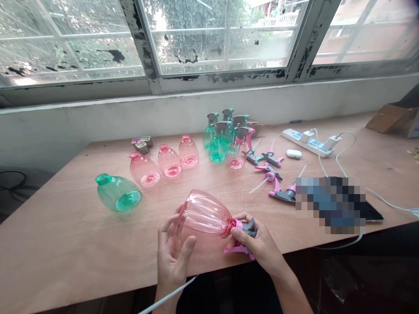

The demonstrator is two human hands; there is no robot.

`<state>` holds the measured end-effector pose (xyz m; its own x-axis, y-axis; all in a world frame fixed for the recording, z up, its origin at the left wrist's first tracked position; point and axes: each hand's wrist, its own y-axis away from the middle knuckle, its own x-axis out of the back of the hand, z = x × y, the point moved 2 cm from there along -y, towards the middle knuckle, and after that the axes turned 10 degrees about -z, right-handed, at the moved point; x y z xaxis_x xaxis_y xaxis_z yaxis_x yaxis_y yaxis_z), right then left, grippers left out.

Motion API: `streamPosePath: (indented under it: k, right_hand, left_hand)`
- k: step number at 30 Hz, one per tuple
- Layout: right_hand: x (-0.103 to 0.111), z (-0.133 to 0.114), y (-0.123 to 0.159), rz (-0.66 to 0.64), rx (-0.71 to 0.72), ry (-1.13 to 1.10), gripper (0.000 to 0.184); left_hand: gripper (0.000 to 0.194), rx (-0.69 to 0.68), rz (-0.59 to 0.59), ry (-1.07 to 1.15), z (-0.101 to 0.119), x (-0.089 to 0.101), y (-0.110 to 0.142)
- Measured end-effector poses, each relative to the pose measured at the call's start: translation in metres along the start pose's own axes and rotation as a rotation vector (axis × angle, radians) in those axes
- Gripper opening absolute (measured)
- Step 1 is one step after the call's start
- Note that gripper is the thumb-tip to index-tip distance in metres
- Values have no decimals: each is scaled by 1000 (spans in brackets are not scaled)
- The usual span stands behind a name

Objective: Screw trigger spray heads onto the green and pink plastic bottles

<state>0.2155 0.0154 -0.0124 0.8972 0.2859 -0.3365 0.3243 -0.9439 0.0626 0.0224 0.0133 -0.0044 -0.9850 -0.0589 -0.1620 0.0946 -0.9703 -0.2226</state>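
A clear pink spray bottle (206, 213) is tilted on its side above the table's front part, base to the left. My right hand (253, 240) is closed around its neck and the pink-and-grey trigger sprayer (248, 229), which sits at the bottle's mouth. Beside the base, my left hand (175, 244) has its fingers spread and its thumb away from the plastic; the fingertips are at the base's far edge, and whether they press on it I cannot tell. Loose pink-and-grey sprayer heads (284, 194) lie to the right, their thin tubes sticking out.
Left on the wooden table (72, 235) are a green bottle (119, 194) and pink bottles (170, 161) without heads. Green spray bottles (218, 144) with heads stand at the back. A power strip (307, 141), earbud case (293, 154), blurred tablet (373, 209) and cables occupy the right.
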Motion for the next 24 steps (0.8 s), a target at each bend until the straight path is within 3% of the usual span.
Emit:
streamPosePath:
  k: [4, 6, 10, 17, 22, 24]
  right_hand:
    - [0, 3, 1, -43, -30, -45, 36]
    - [0, 3, 1, -51, -39, -46, 36]
    - [1, 0, 0, -10, 8, -5, 33]
    - [1, 1, 1, 16, 14, 11, 33]
    - [1, 6, 1, -37, -15, -33, 33]
    - [2, 6, 1, -39, -1, -59, 32]
  left_hand:
    - [65, 31, 52, -16, -1, 4, 0]
    - [61, 47, 64, -103, -1, 5, -1]
    - [52, 21, -10, -181, -7, 6, -3]
    - [72, 103, -29, -100, -11, 4, -1]
    - [59, 112, 58, -36, -5, 6, -3]
    - [56, 85, 39, -49, -7, 8, -5]
